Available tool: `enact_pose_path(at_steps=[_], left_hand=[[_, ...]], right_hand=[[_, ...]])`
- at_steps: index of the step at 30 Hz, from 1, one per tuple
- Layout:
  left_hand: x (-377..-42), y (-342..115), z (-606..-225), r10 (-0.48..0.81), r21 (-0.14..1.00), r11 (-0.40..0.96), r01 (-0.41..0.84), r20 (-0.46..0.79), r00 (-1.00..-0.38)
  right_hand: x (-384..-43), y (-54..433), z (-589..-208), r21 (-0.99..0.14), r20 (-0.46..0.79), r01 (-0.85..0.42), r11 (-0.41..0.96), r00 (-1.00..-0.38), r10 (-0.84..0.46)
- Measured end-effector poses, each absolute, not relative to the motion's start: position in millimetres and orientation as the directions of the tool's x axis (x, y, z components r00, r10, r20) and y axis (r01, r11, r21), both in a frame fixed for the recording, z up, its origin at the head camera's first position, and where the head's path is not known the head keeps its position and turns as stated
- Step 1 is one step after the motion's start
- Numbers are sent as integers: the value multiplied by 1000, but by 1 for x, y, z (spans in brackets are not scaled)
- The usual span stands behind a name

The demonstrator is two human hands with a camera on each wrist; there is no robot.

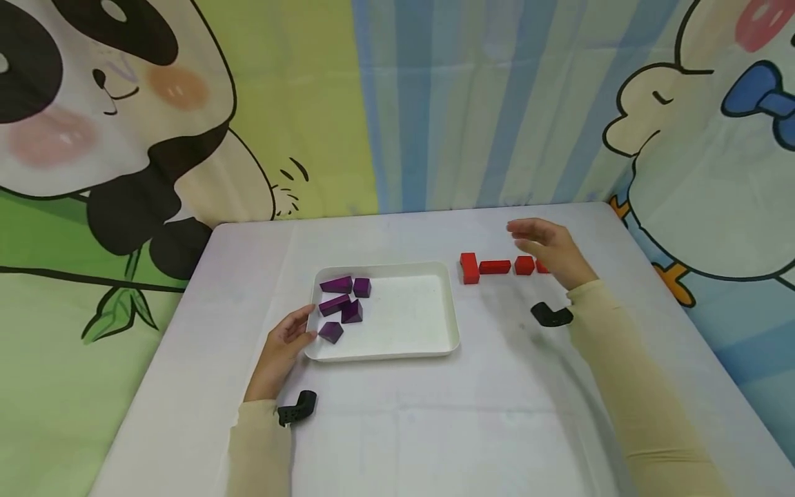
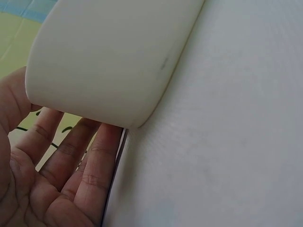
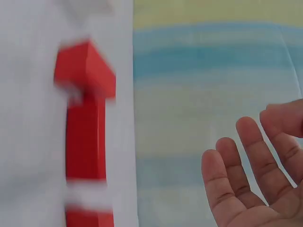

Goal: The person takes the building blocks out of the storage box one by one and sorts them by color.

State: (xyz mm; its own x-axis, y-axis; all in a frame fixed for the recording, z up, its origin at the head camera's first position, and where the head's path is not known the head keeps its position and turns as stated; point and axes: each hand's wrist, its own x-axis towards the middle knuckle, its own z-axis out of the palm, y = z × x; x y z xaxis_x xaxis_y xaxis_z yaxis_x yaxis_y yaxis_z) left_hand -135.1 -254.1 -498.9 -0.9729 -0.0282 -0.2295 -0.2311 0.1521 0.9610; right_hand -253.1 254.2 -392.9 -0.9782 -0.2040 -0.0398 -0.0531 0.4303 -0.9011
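Note:
My left hand (image 1: 284, 348) holds the left end of a white tray (image 1: 397, 356), thumb at the rim and fingers along the outer wall. In the left wrist view the fingertips pass behind the tray's corner wall (image 2: 109, 71). Inside the tray, at its left side, lie several purple blocks (image 1: 351, 312) of different shapes. My right hand (image 1: 549, 248) hovers over the right end of a row of red blocks (image 1: 495, 267), holding nothing. Its fingers are apart and lightly bent in the right wrist view, away from the red blocks (image 3: 85, 137). The hand partly covers the rightmost red block in the head view.
A white-covered table (image 1: 397, 428) bears the tray and blocks. Behind it hangs a cartoon-printed curtain (image 1: 435, 103). Each wrist wears a black camera mount, one on the left (image 1: 298, 408) and one on the right (image 1: 551, 315).

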Motion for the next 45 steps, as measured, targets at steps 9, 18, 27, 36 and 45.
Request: enact_pose_path(at_steps=[9, 18, 27, 36, 45], left_hand=[[-141, -256, -497, -15, 974, 133, -181, -180, -983], [-138, -257, -499, -21, 977, 114, -181, -179, -984], [-137, -255, -498, -25, 976, 119, -181, -180, -983], [-134, -255, -497, -28, 972, 117, -203, -202, -979], [-133, -256, -497, -30, 969, 136, -205, -203, -979]], right_hand=[[-260, 147, -411, -968, -8, -86, 236, -929, -371], [-269, 67, -437, -971, -141, 24, 240, -863, -486], [-270, 20, -462, -936, -201, 16, 352, -845, -495], [-273, -5, -469, -846, -188, -63, 529, -894, -408], [-266, 17, -440, -926, -244, 90, 366, -884, -400]])
